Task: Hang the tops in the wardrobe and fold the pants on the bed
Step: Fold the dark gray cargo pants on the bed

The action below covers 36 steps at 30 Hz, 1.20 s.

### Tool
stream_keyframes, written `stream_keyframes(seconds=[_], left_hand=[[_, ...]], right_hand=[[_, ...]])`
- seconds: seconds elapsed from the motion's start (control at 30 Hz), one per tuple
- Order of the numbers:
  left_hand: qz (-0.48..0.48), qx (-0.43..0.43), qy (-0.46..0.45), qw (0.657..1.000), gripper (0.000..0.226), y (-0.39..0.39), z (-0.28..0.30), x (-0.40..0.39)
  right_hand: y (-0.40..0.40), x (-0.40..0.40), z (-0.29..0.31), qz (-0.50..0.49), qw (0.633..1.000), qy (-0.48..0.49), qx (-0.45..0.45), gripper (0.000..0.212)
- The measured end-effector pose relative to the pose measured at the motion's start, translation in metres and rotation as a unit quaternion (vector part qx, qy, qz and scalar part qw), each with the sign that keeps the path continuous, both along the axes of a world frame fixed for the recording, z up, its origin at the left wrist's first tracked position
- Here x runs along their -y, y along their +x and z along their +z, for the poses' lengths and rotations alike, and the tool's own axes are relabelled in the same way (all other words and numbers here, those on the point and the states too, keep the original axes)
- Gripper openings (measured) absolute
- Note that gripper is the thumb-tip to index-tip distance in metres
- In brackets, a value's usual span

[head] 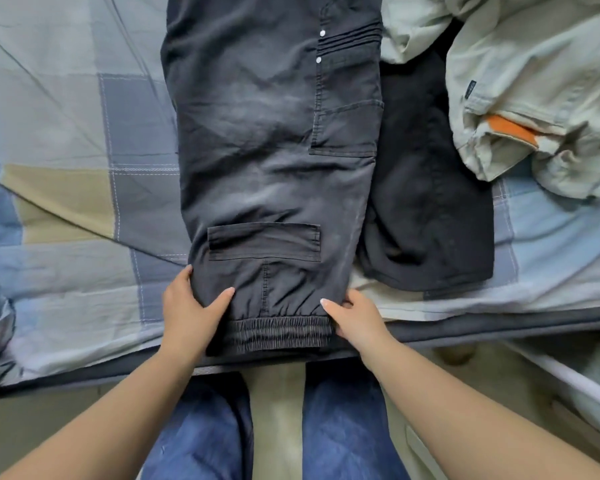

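Pinching the grey cargo pants' (274,161) elastic cuff, left hand (191,306) and right hand (354,320) grip each side.

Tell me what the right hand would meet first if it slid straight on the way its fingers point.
The right hand points up-left across the grey cargo pants; it would likely meet the flap pocket first, though the exact heading is uncertain.

Faded black cargo pants (274,150) lie flat lengthwise on bed (66,168), elastic cuffs at its near edge
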State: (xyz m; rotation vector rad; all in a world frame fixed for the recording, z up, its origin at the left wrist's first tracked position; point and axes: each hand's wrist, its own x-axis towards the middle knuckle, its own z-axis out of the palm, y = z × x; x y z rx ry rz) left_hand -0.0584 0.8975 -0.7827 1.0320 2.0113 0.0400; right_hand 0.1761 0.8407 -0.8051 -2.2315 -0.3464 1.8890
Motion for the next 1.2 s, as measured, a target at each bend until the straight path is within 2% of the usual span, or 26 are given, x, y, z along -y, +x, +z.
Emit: stream_keyframes(seconds=[0.07, 0.1, 0.17, 0.27, 0.4, 0.47, 0.57, 0.7, 0.87, 0.93, 1.0, 1.07, 1.13, 1.17, 1.2], left_hand=[[0.122, 0.128, -0.089, 0.980, 0.059, -0.001, 0.005, 0.004], [0.153, 0.174, -0.125, 0.965, 0.051, -0.002, 0.008, 0.006], [0.142, 0.210, -0.156, 0.955, 0.039, -0.003, 0.010, 0.007], [0.128, 0.213, -0.148, 0.957, 0.036, -0.010, 0.010, 0.004], [0.158, 0.269, -0.183, 0.932, 0.024, -0.015, 0.015, 0.005], [0.171, 0.282, -0.182, 0.926, 0.017, -0.017, 0.016, 0.006], [0.209, 0.287, -0.191, 0.915, 0.020, -0.025, 0.023, 0.006], [0.222, 0.280, -0.264, 0.896, 0.022, -0.035, 0.033, 0.029], [0.168, 0.232, -0.377, 0.881, 0.041, -0.056, 0.045, 0.061], [0.153, 0.211, -0.364, 0.894, 0.041, -0.060, 0.054, 0.065], [0.130, 0.215, -0.328, 0.911, 0.032, -0.058, 0.065, 0.058], [0.103, 0.241, -0.276, 0.925, 0.028, -0.053, 0.078, 0.040], [0.102, 0.263, -0.220, 0.934, 0.043, -0.047, 0.086, 0.019], [0.096, 0.266, -0.197, 0.939, 0.052, -0.046, 0.089, 0.007], [0.079, 0.273, -0.186, 0.941, 0.049, -0.043, 0.092, -0.004]], right_hand=[[0.000, 0.008, 0.004, 0.007, 1.000, 0.005, 0.004, 0.012], [0.000, 0.009, 0.007, 0.012, 1.000, 0.023, 0.018, 0.013], [-0.001, 0.002, 0.017, 0.009, 0.996, 0.075, 0.038, 0.007], [-0.004, -0.008, 0.022, -0.018, 0.994, 0.106, -0.012, 0.007], [-0.007, -0.012, 0.022, -0.096, 0.985, 0.052, -0.135, 0.011], [-0.007, -0.011, 0.024, -0.106, 0.983, 0.032, -0.147, 0.013], [-0.007, -0.004, 0.032, -0.111, 0.978, 0.021, -0.173, 0.019], [-0.008, 0.023, 0.047, -0.105, 0.971, -0.027, -0.214, 0.018], [-0.014, 0.057, 0.062, -0.034, 0.973, -0.120, -0.194, 0.009], [-0.019, 0.066, 0.071, -0.034, 0.977, -0.119, -0.176, 0.010], [-0.020, 0.065, 0.082, -0.063, 0.986, -0.070, -0.137, 0.008], [-0.013, 0.056, 0.093, -0.085, 0.993, 0.003, -0.080, 0.037], [-0.006, 0.045, 0.105, -0.075, 0.994, 0.062, -0.042, 0.059], [-0.003, 0.038, 0.110, -0.071, 0.993, 0.087, -0.036, 0.056], [-0.002, 0.031, 0.114, -0.073, 0.991, 0.103, -0.041, 0.044]])
